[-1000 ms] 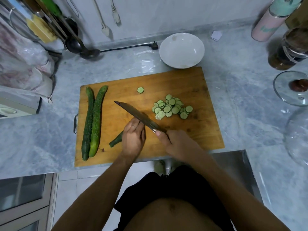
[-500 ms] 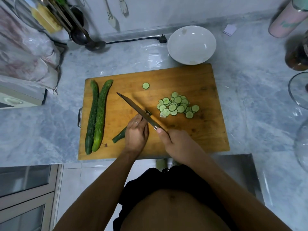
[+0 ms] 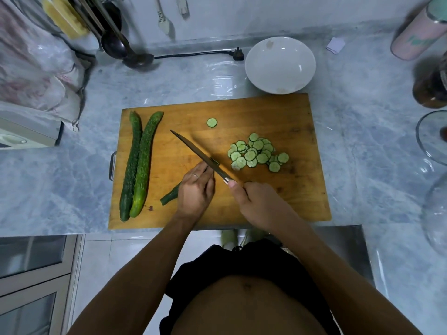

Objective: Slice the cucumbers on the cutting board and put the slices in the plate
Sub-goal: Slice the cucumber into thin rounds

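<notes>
On the wooden cutting board [image 3: 254, 110] my left hand [image 3: 196, 187] holds down a partly cut cucumber [image 3: 170, 197]; only its green end shows left of the hand. My right hand [image 3: 256, 201] grips the handle of a knife [image 3: 198, 152], whose blade lies against my left fingertips and points up-left. A heap of round cucumber slices [image 3: 257, 154] sits right of the blade, and one stray slice [image 3: 212, 122] lies farther back. Two whole cucumbers [image 3: 137, 163] lie side by side along the board's left edge. The white plate [image 3: 280, 65] stands empty behind the board.
The board lies on a grey marble counter [image 3: 362, 153]. A black plug and cord [image 3: 205, 54] and a ladle [image 3: 125, 49] lie at the back. Jars [image 3: 430, 90], a pink bottle [image 3: 416, 39] and glass lids [image 3: 433, 139] crowd the right side. An appliance [image 3: 26, 134] sits left.
The knife's blade has shifted slightly against the cucumber under my left hand. My head has moved, so the whole scene sits a little further right and up in view.
</notes>
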The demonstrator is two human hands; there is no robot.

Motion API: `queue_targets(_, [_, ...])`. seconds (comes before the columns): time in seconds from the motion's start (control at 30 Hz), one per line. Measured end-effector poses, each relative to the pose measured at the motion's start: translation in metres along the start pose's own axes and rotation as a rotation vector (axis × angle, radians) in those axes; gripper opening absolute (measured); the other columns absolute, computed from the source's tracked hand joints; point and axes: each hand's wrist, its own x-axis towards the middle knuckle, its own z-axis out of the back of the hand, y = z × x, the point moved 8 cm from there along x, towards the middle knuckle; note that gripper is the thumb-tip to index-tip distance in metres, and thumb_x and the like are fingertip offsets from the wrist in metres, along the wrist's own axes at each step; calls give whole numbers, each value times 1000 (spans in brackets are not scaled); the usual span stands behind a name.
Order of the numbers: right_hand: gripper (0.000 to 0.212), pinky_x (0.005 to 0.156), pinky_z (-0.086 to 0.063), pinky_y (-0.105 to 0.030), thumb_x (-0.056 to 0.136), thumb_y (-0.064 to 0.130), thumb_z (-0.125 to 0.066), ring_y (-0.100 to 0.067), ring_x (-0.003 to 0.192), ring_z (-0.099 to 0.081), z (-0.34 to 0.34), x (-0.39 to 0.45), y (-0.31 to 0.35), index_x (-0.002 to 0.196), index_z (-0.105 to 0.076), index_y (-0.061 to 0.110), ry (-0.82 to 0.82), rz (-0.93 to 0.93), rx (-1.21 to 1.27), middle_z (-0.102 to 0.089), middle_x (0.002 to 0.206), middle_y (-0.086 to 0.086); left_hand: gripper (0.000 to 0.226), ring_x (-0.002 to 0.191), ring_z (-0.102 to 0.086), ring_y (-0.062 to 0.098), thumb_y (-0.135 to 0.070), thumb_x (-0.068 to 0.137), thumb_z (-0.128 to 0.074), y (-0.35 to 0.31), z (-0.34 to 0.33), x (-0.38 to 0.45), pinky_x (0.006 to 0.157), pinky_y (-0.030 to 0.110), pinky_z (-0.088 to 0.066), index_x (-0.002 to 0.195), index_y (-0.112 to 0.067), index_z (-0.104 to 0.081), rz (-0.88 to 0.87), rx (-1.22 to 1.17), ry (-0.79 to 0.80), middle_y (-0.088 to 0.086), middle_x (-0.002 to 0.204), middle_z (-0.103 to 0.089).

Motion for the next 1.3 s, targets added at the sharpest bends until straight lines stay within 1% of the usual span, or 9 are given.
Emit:
queue_targets(0.33, [58, 75, -41, -33, 102, 58, -25, -23, 81, -58, 4, 6, 0, 71, -51, 18, 96, -22, -28, -59, 79, -6, 23, 108, -65, 28, -13, 98, -58, 2, 2, 2, 88, 41, -53, 114, -3, -71, 29, 4, -54, 10, 120, -69])
queue_targets(0.47, [55, 76, -39, -33, 103, 59, -22, -22, 84, -56, 2, 9, -9, 72, -49, 22, 175, -85, 14, -56, 83, -3, 23, 112, -64, 26, -12, 96, -62, 4, -1, 1, 90, 39, -53, 116, -6, -71, 54, 30, -74, 9, 124, -68])
queue_targets(0.6, [58, 70, -36, -33, 103, 58, -23, -20, 75, -52, 8, 11, -6, 65, -45, 20, 116, -73, 27, -51, 73, -1, 23, 112, -64, 24, -12, 93, -65, 1, 4, 2, 89, 34, -52, 114, -7, -73, 98, 21, -113, 7, 123, -69])
queue_targets(0.77, [63, 71, -45, -35, 102, 61, -22, -21, 78, -61, 14, 21, 4, 74, -58, 17, 129, -8, -45, -63, 80, -5, 31, 107, -65, 26, -23, 94, -54, 2, 10, 5, 88, 38, -55, 108, -5, -75, 193, -5, -154, 9, 117, -71])
queue_targets(0.9, [62, 59, -41, -32, 101, 62, -22, -21, 72, -60, 16, 30, 9, 71, -54, 18, 173, 46, -68, -60, 76, -4, 30, 104, -65, 24, -24, 93, -54, 8, 15, -1, 86, 30, -50, 105, -6, -75, 303, 39, -211, 7, 116, -71])
queue_targets(1.0, [65, 58, -40, -31, 100, 64, -20, -21, 73, -60, 11, 33, 11, 79, -58, 16, 217, 94, -143, -60, 81, -5, 26, 91, -64, 26, -21, 91, -52, 1, 23, -9, 77, 30, -48, 94, -6, -74, 354, 65, -274, 9, 103, -72])
queue_targets(1.1, [65, 49, -34, -28, 101, 62, -21, -18, 63, -56, 13, 37, 15, 75, -56, 14, 252, 149, -178, -57, 73, -4, 19, 81, -63, 31, -16, 89, -55, -3, 24, -9, 72, 35, -49, 86, -5, -70, 398, 106, -310, 12, 90, -70])
queue_targets(1.23, [66, 48, -34, -30, 101, 62, -21, -21, 57, -54, 22, 43, 13, 73, -54, 12, 280, 159, -184, -54, 72, -6, 16, 97, -66, 25, -20, 97, -63, 7, 8, -11, 79, 39, -49, 102, -11, -75, 437, 135, -277, 2, 111, -72])
queue_targets(1.3, [65, 49, -34, -30, 101, 62, -20, -20, 56, -51, 23, 41, 11, 74, -53, 12, 301, 154, -174, -53, 73, -6, 16, 100, -66, 24, -19, 96, -63, 7, 5, -13, 80, 40, -48, 103, -13, -75, 442, 150, -276, 1, 114, -71])
